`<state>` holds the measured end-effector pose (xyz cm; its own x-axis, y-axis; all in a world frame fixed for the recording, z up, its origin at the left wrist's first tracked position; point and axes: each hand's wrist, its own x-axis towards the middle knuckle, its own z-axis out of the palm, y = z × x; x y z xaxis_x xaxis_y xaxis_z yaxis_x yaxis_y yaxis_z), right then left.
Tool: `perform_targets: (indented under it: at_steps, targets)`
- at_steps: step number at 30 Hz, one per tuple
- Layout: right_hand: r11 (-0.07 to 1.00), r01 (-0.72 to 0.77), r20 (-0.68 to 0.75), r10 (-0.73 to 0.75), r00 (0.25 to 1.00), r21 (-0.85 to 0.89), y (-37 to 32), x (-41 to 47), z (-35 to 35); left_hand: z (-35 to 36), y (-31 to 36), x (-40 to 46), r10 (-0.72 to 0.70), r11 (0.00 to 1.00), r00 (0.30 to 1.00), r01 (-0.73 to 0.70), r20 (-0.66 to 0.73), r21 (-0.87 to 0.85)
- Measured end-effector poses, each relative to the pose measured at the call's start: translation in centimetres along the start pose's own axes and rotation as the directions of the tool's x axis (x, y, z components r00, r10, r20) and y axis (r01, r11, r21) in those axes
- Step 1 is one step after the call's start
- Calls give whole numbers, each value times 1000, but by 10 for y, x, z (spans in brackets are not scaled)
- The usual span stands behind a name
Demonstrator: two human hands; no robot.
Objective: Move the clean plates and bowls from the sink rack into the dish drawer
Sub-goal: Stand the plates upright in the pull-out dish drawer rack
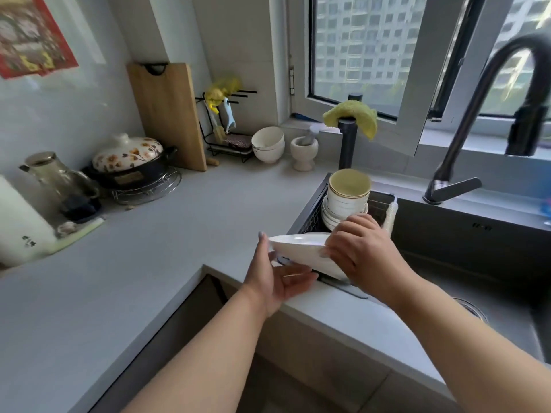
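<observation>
You have a white plate (301, 248) lifted at the near end of the sink rack (378, 204), held between both hands. Your right hand (362, 251) curls over its right rim from above, and your left hand (275, 278) supports it from below with fingers extended and the thumb up along the left rim. The plate sits tilted, above the edge of the desk (149, 263).

Judging by what lies ahead of your hands, you are early in the job. Just beyond your right hand a stack of bowls (347, 193) and plates is in the rack, the top bowl showing a yellowish inside. None of that has been moved. Below your left forearm a dark opening (179, 338) shows under the desk edge, likely the dish drawer, but its contents are hidden, so you cannot count what is already stored.

Writing: far left of your left hand, a white appliance (18, 228) carries small dark marks, too blurred to read. The red poster (32, 37) on the wall is equally illegible.
</observation>
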<state>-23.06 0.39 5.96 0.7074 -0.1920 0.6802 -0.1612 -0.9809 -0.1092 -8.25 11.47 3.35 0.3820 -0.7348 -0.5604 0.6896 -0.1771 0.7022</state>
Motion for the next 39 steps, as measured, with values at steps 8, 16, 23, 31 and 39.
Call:
perform_targets:
  at_steps: [8,16,23,31,39]
  targets:
    - [970,79,119,-109,987,231,-80,-36,-7,-46,-34,-97,23,971,985,-63,-169,-230]
    - [866,-292,195,230,953,406,-154,-38,8,-107,-63,-194,149,961,882,-236,-447,-147]
    - [593,-645,498,421,758,481,-229,-37,34,-175,-95,-268,189,902,771,-382,-608,-204]
    - [-245,-898,930,55,364,366,-377,-45,46,-262,-133,-371,169,823,653,-506,-738,-259]
    - [-160,-933,946,46,320,323,-522,-66,56,-357,-189,-471,96,849,563,-477,-821,-228]
